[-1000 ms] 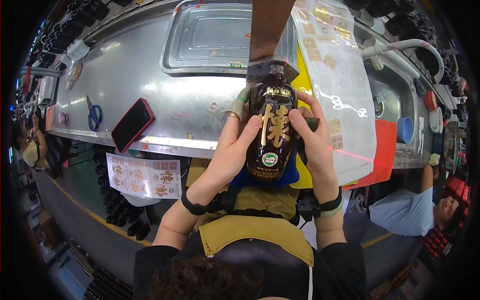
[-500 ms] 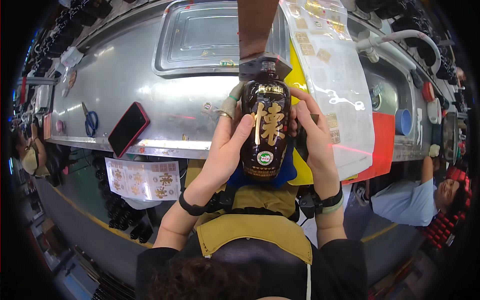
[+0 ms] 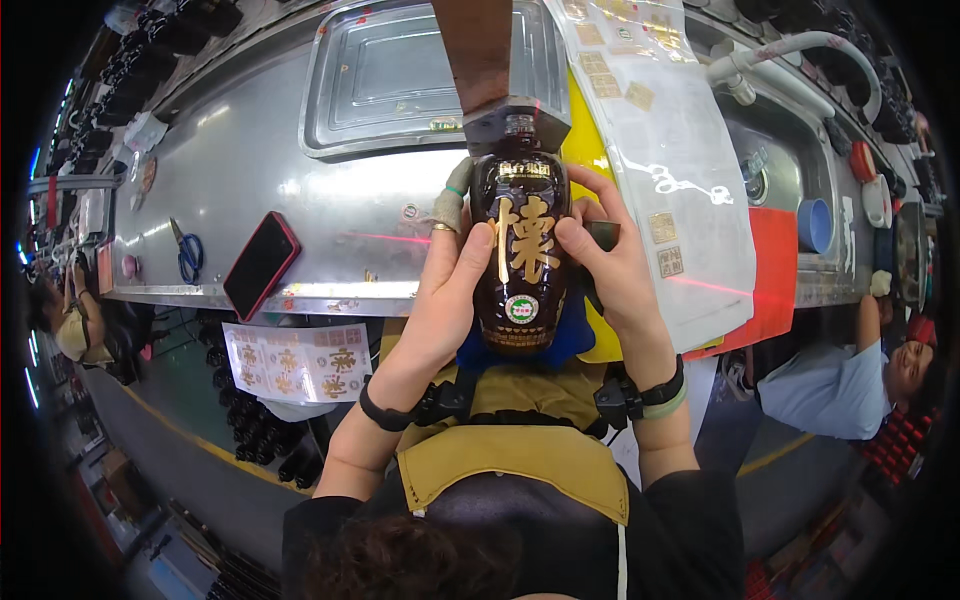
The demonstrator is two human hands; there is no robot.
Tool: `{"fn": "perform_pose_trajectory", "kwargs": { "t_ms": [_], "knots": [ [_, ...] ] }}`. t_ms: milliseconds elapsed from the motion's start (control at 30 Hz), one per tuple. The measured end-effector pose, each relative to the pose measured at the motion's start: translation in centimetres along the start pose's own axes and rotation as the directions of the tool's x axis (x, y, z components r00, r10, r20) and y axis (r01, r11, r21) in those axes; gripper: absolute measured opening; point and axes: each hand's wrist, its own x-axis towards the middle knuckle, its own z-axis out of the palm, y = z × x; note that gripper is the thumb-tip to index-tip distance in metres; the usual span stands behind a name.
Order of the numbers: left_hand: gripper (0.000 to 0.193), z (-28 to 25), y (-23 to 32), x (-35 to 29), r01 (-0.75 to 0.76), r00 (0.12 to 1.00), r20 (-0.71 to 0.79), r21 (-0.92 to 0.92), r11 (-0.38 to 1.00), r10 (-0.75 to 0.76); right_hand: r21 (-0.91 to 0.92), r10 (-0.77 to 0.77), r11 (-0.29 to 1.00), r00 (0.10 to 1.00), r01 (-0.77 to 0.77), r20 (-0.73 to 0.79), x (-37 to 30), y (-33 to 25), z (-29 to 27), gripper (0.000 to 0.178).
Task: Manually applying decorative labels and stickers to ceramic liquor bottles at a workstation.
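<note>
A dark brown glazed bottle point(image 3: 520, 290) lies tilted before me, its neck toward the far side and its base toward my apron. Gold characters and a round green-and-white emblem cover its front. My left hand point(image 3: 452, 285) wraps its left side, the thumb on the front beside the large character; one finger wears a pale cover. Closed against the right side, my right hand point(image 3: 622, 265) rests its thumb tip on that character's edge. A small dark flat piece point(image 3: 603, 236) is tucked in the right hand. The fingers behind the bottle are hidden.
On the steel bench are a metal tray point(image 3: 390, 80), a phone point(image 3: 262, 265) and blue-handled scissors point(image 3: 187, 252). To the right lie clear decal sheets point(image 3: 690, 190), a red sheet point(image 3: 772, 260) and a sink point(image 3: 770, 150). A decal sheet point(image 3: 297, 365) hangs at the front edge. A co-worker point(image 3: 830, 390) is at right.
My right thumb has come down onto the bottle's front, at the right of the large character. My left hand keeps its hold. The whole view has shifted slightly.
</note>
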Motion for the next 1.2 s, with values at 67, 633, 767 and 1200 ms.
{"fn": "perform_pose_trajectory", "kwargs": {
  "t_ms": [67, 633, 767, 1200],
  "knots": [
    [0.06, -0.1, -0.1, 0.0, 0.001, 1.0, -0.001, 0.013, 1.0, -0.001, 0.014, -0.004, 1.0, 1.0, 0.003, 0.011, 0.0, 0.0, 0.0, 0.06],
    [0.073, -1.5, -0.6, -0.3, -0.068, 0.998, -0.017, 0.02, 0.998, 0.068, -0.145, -0.269, 0.958, 0.952, 0.248, -0.148, -0.3, -1.7, -3.3, 0.031],
    [0.084, -1.4, 0.0, -0.6, -0.122, 0.991, 0.068, 0.038, 0.992, 0.119, -0.295, -0.452, 0.857, 0.891, 0.423, -0.038, -0.8, -3.8, -3.3, 0.025],
    [0.084, -0.2, -1.0, -0.5, -0.206, 0.977, 0.018, 0.311, 0.928, 0.211, -0.656, -0.547, 0.419, 0.751, 0.628, 0.369, -0.1, -6.8, 1.0, 0.032]
  ]
}}
